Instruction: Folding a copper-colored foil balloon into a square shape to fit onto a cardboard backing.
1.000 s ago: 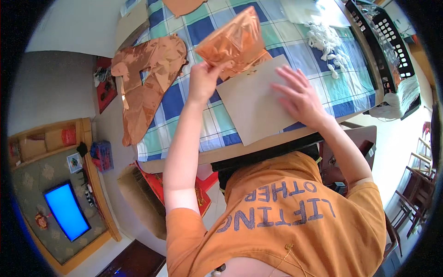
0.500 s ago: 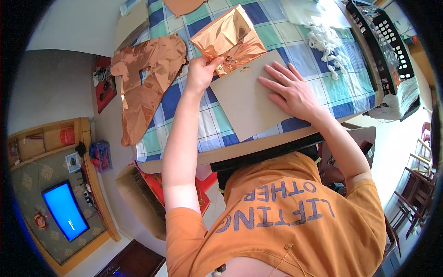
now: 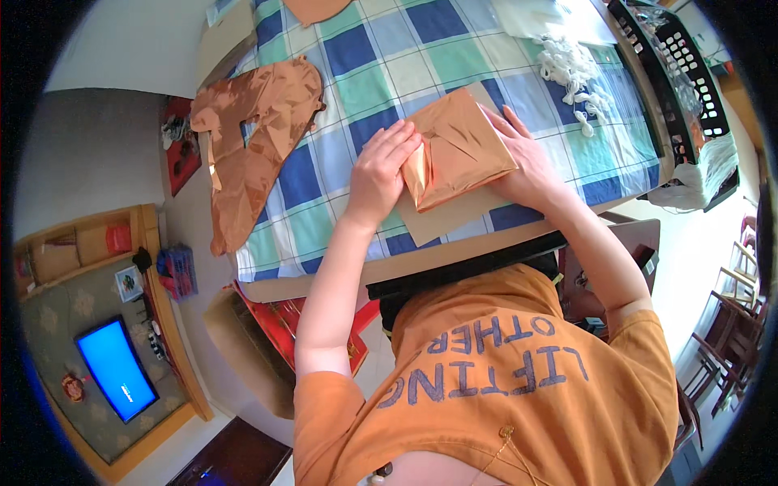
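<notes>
A shiny copper-coloured foil balloon, folded to a flat square (image 3: 466, 150), lies over a beige cardboard sheet (image 3: 442, 224) on the checked cloth. My left hand (image 3: 382, 172) rests on the foil's left edge, its fingers stretched out and pressing flat. On the other side my right hand (image 3: 531, 166) lies flat with fingers extended, and the foil's edge covers part of them. Further left, a larger copper foil balloon (image 3: 271, 134), flat and uninflated, hangs partly over the table's edge. Another copper foil piece (image 3: 318, 8) shows at the top of the view.
The blue, green and white checked cloth (image 3: 348, 40) covers the table. White string (image 3: 567, 73) lies in a loose heap at the right, near a clear plastic sheet (image 3: 559, 18). A black basket (image 3: 689, 81) stands at the right edge. A cardboard box (image 3: 247, 348) sits below on the left.
The foil square has come down toward me and now lies over the cardboard. My left hand has moved from pinching its corner to lying on its left side. The right hand has stayed nearly in place.
</notes>
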A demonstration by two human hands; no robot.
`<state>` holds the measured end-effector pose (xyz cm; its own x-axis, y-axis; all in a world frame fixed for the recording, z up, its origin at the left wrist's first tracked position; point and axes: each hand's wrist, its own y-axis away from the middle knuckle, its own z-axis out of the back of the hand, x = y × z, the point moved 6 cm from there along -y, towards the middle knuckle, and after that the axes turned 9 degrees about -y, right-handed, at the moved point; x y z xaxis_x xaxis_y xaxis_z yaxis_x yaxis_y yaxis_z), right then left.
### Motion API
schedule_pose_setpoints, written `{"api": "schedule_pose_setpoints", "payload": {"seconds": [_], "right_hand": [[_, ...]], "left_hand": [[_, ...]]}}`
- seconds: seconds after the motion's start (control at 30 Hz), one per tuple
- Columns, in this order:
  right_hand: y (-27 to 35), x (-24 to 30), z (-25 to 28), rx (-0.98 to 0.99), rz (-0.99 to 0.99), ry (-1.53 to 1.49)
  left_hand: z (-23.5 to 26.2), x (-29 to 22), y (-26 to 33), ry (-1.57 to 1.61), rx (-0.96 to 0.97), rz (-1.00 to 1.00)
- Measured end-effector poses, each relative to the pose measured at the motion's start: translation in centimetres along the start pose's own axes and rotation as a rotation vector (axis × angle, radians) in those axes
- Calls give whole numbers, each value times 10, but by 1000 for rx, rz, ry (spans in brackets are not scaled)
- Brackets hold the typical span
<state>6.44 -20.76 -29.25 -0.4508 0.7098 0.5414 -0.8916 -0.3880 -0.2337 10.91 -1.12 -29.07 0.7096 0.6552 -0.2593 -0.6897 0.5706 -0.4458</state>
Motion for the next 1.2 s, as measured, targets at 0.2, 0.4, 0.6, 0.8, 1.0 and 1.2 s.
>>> {"api": "schedule_pose_setpoints", "payload": {"seconds": [0.2,0.4,0.6,0.8,1.0,1.2], "right_hand": [[4,-38,69,-81,-296,-307],[-56,21,1,-115,130,47],[-47,6,-18,-82,125,125],[-50,11,-15,-38,127,127],[-48,8,-10,-2,69,89],[-51,10,-12,13,44,95]], "left_hand": [[-1,-10,-2,-31,15,-17],[-1,0,6,-51,7,-10],[25,4,38,-145,-36,207],[23,6,42,-315,81,171],[22,13,33,-301,101,192],[11,4,-6,-110,24,391]]}}
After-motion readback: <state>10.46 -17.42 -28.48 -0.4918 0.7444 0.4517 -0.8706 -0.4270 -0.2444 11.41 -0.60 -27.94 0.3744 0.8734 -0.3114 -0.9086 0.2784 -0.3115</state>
